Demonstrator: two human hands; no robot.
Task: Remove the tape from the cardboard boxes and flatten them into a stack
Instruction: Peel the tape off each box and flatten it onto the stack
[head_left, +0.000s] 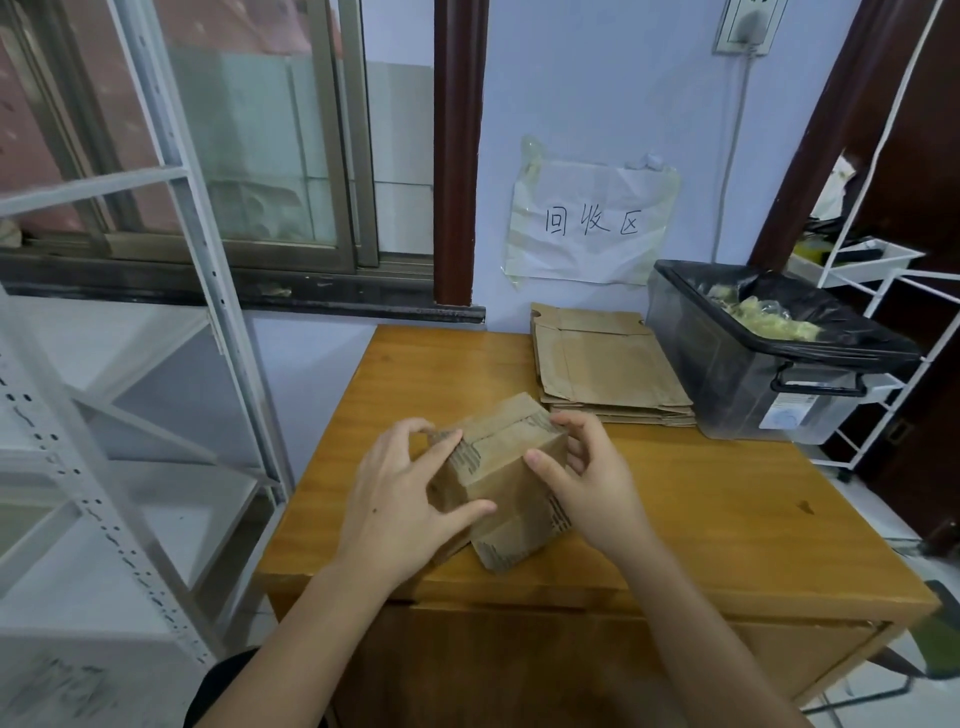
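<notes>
Cardboard box (498, 480) sat between both hands, left hand (400, 512) clasping its near side, right hand (592, 480) curled at the taped top seam.

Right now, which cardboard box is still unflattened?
The small box held between both hands at the table's front; the others lie flat in the stack beside the black bin.

A cardboard box (498, 478) stands on the near middle of the table (727, 519), tilted, with the left hand (395, 499) on its left side and the right hand (592, 483) on its right. Behind it to the right lies a stack of flattened boxes (608, 364), and just right of that stack stands a bin (753, 374) at the table's far right corner, below a paper sign (587, 223) on the wall
</notes>
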